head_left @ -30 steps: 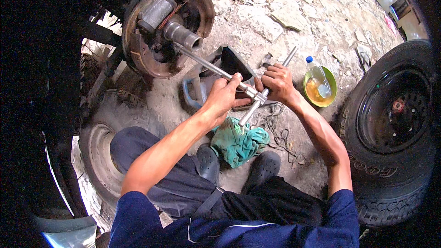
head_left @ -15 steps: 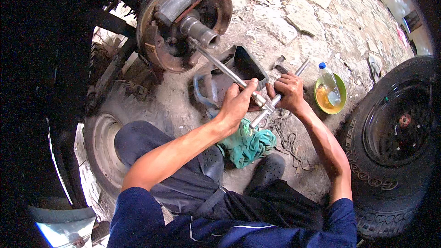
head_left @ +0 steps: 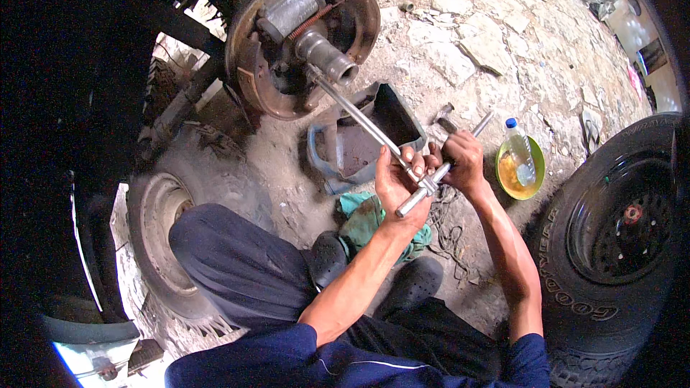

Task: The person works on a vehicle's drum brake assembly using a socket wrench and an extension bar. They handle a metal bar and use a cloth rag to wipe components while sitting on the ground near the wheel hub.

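A long steel socket wrench with a sliding T-bar (head_left: 364,123) reaches from the drum brake assembly (head_left: 248,82) down toward me. Its far end meets the brake just below the bare spindle tube (head_left: 327,57). My left hand (head_left: 402,197) lies palm up beneath the near end of the shaft, its fingers curled round it close to the crossbar. My right hand (head_left: 462,158) is wrapped around the right half of the crossbar. A spring and a rounded metal cylinder show inside the brake. What the socket end fits onto is too hidden to make out.
A cut-open plastic container (head_left: 327,151) stands under the brake. Beside it lie a hammer (head_left: 445,118), a green rag (head_left: 359,219) and cord. To the right are a green bowl (head_left: 523,192) holding a bottle (head_left: 519,145), and a large wheel (head_left: 611,208). Another tyre (head_left: 162,223) lies left.
My left hand has slid nearer the crossbar and turned from over the shaft to under it, palm up. My right hand keeps its grip on the bar. The whole view has shifted slightly.
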{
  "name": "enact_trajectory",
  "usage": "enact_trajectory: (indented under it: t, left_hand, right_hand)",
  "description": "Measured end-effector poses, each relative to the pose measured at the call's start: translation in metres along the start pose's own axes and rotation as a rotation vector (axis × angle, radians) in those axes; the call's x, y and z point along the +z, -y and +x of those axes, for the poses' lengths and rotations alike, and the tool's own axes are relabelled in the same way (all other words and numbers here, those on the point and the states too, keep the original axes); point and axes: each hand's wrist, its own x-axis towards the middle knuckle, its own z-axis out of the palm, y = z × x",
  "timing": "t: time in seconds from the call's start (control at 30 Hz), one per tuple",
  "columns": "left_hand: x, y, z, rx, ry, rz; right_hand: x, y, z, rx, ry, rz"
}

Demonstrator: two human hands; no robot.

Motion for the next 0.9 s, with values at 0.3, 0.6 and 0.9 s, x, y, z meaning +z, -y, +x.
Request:
enact_trajectory:
  t: [0.3,0.6,0.9]
  left_hand:
    - [0.021,0.001,-0.004,-0.045,-0.071,0.005]
    - [0.021,-0.002,-0.003,-0.098,-0.102,-0.084]
    - [0.043,0.008,0.006,-0.046,-0.468,0.204]
  right_hand:
    - [-0.022,-0.100,-0.015,0.219,0.066,-0.256]
    - [-0.002,-0.096,-0.041,0.353,0.105,-0.307]
    - [0.103,-0.034,-0.121,0.954,-0.319,0.014]
